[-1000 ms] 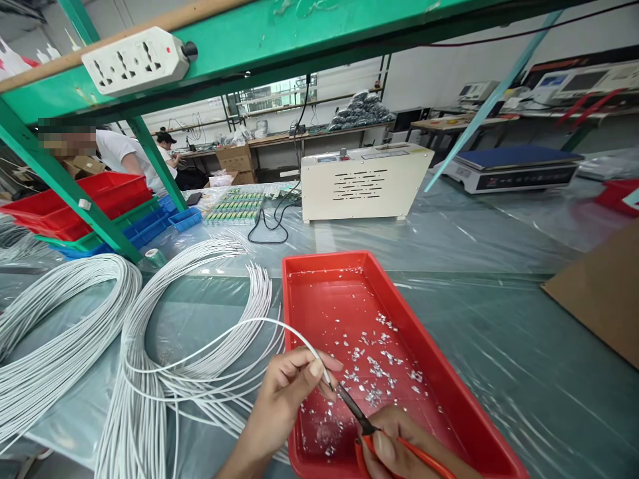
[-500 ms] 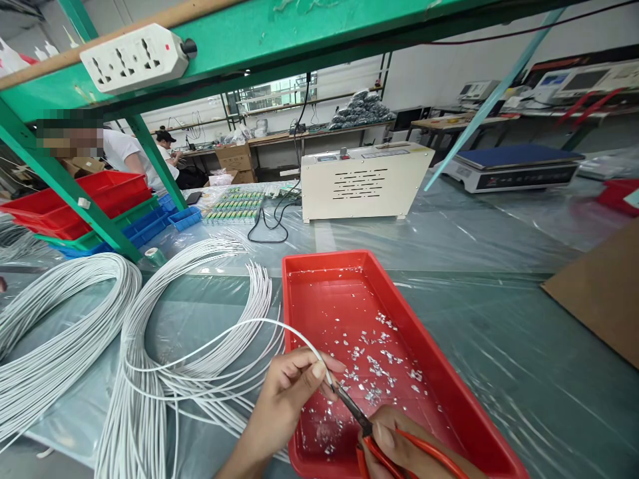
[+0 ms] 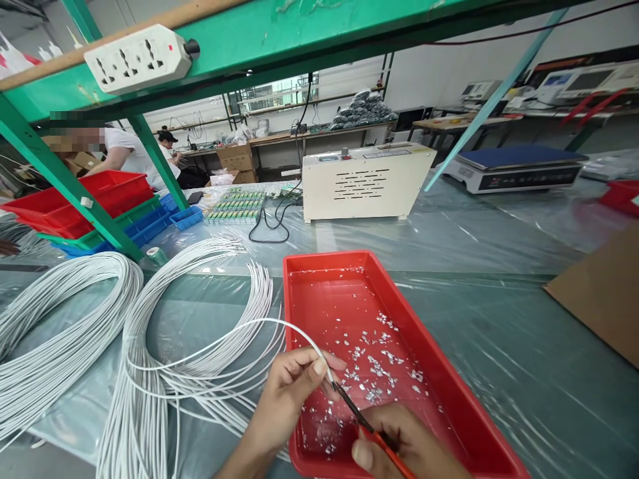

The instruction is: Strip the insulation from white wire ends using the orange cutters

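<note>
My left hand [image 3: 292,392] pinches the end of a thin white wire [image 3: 249,326] that arcs back to the coil of white wires [image 3: 164,352] on the left. My right hand [image 3: 404,446] grips red-handled scissors [image 3: 369,426]; their dark blades meet the wire tip just past my left fingertips. Both hands work over the near left corner of a red tray [image 3: 449,372], whose floor is littered with small white offcuts [image 3: 379,366].
A second white wire coil [image 3: 54,326] lies far left. A beige machine [image 3: 364,183] stands behind the tray, with a scale [image 3: 514,166] to its right and cardboard [image 3: 599,293] at the right edge. Stacked red, green and blue bins [image 3: 100,206] and a co-worker [image 3: 124,153] sit at back left.
My right hand has squeezed the scissor handles together and shifted slightly, so the blades have come together at the wire tip. My left hand holds still.
</note>
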Action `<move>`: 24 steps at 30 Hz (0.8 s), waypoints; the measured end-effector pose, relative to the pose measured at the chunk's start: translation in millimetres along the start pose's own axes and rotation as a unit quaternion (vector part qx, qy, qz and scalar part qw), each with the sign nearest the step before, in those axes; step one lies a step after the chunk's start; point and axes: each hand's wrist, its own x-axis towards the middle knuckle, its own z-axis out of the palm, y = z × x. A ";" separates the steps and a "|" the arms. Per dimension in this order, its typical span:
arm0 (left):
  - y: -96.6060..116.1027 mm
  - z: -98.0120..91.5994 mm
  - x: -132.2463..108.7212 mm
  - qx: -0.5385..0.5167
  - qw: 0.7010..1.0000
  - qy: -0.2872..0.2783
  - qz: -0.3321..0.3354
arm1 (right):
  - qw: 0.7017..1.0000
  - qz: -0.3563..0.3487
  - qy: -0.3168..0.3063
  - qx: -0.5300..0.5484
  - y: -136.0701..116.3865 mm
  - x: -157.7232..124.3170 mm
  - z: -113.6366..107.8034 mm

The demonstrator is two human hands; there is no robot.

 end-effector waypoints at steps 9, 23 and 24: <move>-1.4 -0.6 0.1 -0.021 1.000 0.004 -0.002 | 0.968 -0.081 0.083 -0.224 -0.8 7.9 -3.4; 1.1 1.4 -4.4 0.017 1.000 -0.003 0.017 | 0.965 -0.098 0.088 -0.225 -17.3 3.2 -9.9; 0.9 1.8 -3.9 0.026 0.999 0.003 0.022 | 0.967 -0.096 0.080 -0.221 -17.8 2.1 -9.8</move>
